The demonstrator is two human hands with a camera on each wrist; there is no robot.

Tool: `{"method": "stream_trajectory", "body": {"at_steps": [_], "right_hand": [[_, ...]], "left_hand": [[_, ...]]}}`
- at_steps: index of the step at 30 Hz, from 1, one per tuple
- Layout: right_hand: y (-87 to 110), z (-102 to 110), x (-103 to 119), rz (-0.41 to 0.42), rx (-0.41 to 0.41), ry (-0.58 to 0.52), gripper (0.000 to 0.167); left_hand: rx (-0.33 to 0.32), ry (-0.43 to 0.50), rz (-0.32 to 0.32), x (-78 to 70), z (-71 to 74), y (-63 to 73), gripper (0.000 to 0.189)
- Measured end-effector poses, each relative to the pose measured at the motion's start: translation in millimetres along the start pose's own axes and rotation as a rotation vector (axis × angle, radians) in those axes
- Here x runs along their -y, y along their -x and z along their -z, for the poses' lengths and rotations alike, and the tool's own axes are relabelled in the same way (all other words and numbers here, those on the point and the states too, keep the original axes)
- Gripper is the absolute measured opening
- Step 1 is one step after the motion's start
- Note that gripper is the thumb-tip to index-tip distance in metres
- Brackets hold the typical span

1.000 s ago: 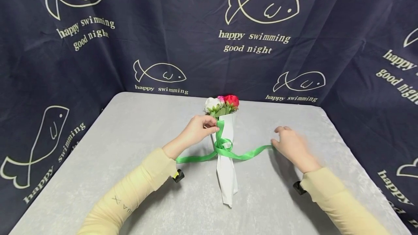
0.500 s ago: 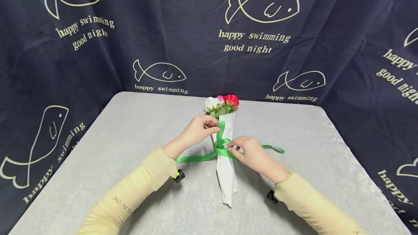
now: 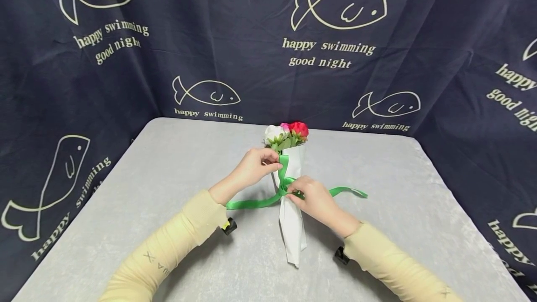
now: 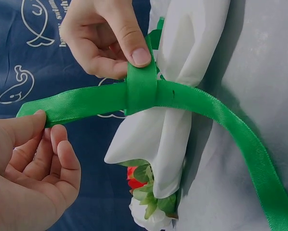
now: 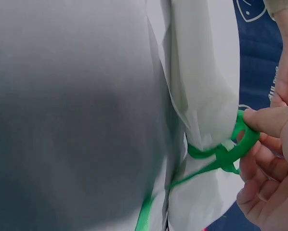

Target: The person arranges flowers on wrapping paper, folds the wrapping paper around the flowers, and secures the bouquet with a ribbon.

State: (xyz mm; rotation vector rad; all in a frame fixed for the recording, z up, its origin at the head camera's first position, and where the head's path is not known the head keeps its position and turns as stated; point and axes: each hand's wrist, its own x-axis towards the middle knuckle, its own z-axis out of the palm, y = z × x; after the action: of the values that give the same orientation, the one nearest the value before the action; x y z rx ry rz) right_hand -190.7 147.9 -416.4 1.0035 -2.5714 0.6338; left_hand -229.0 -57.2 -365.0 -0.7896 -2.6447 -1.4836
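A bouquet lies on the table in white wrapping paper point(image 3: 292, 232), with a white flower point(image 3: 274, 134), a red flower point(image 3: 299, 130) and a bit of pink at its far end. Green ribbon point(image 3: 256, 203) goes round the paper's middle. My left hand point(image 3: 256, 167) pinches one ribbon end and holds it up off the wrap, as the left wrist view shows. At the crossing, my right hand point(image 3: 312, 199) pinches a ribbon loop point(image 5: 247, 144) between thumb and fingers. Its fingers partly cover the crossing in the head view. The other ribbon tail point(image 3: 352, 191) trails to the right.
The table point(image 3: 176, 153) has a pale grey cloth. Dark blue curtains point(image 3: 260, 50) with fish drawings hang behind it and at both sides. Small black devices sit under both wrists, the right one point(image 3: 341, 255) just above the cloth.
My right hand has let go of the right ribbon tail, come left to the crossing and taken hold of the ribbon there. The left hand has stayed in place with its ribbon end.
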Motion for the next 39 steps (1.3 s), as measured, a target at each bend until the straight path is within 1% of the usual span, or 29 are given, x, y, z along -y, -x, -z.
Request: {"method": "stream_trajectory", "body": {"at_steps": [7, 14, 18, 22, 25, 32, 35, 39], "right_hand": [[5.7, 7.6, -10.0, -0.07, 0.007, -0.06, 0.011], [4.8, 8.4, -14.5, -0.203, -0.02, -0.101, 0.027], [1.2, 8.3, -15.1, -0.265, -0.005, -0.1, 0.032], [-2.3, 6.0, -17.0, -0.296, 0.019, -0.077, 0.034], [-5.1, 3.1, -18.8, -0.291, 0.017, -0.065, 0.032], [-12.3, -2.4, -19.9, -0.2, -0.044, -0.018, 0.019], [-14.3, -4.2, -20.1, -0.184, -0.071, -0.017, 0.02], [-14.6, -6.3, -21.2, -0.169, -0.085, -0.045, 0.022]], "left_hand": [[0.011, 0.006, 0.017, -1.8, -0.8, -1.4, 0.008], [0.007, 0.012, 0.01, -3.0, 0.5, -0.6, 0.007], [0.011, 0.01, 0.001, -3.7, 1.1, -0.2, 0.007], [0.015, 0.007, -0.004, -3.0, 0.5, -0.3, 0.006], [0.017, 0.009, -0.01, -2.3, -0.2, -0.4, 0.006], [0.019, 0.021, -0.017, -3.1, -1.1, -0.6, 0.006], [0.02, 0.026, -0.02, -2.8, -1.6, -0.3, 0.006], [0.023, 0.038, -0.025, -1.5, -2.3, 1.6, 0.006]]}}
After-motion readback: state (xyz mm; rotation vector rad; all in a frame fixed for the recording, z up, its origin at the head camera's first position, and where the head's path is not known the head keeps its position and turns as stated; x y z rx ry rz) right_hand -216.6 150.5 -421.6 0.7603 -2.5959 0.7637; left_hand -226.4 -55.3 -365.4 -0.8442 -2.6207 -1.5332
